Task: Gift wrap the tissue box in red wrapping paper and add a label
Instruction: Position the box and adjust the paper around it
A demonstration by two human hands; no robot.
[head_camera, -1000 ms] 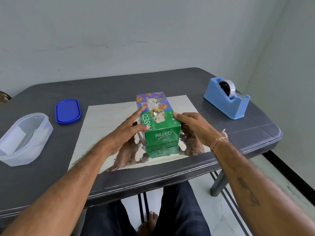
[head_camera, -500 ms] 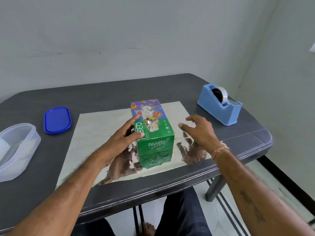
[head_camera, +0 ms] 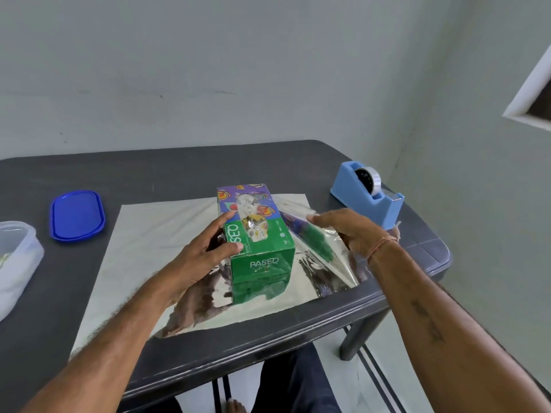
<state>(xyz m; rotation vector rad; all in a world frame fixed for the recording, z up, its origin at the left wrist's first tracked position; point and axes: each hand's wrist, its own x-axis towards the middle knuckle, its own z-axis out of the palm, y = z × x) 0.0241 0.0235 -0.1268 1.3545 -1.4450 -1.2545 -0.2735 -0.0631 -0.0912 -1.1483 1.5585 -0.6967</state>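
Observation:
The green and purple tissue box (head_camera: 262, 257) stands in the middle of the wrapping paper (head_camera: 155, 242), which lies silver side up on the dark table (head_camera: 179, 171). My left hand (head_camera: 202, 254) holds the box at its left side, index finger and thumb over the top edge. To the right of the box, my right hand (head_camera: 354, 231) pinches the paper's right edge and holds it raised off the table, so that side slopes up toward the box. No red face of the paper shows.
A blue tape dispenser (head_camera: 363, 198) stands at the table's right edge, just behind my right hand. A blue lid (head_camera: 78, 216) and a clear plastic container (head_camera: 15, 263) sit at the far left. My legs show under the table's near edge.
My right hand left the box's right side, moved out to the paper's right edge and lifted it. My left hand stayed on the box.

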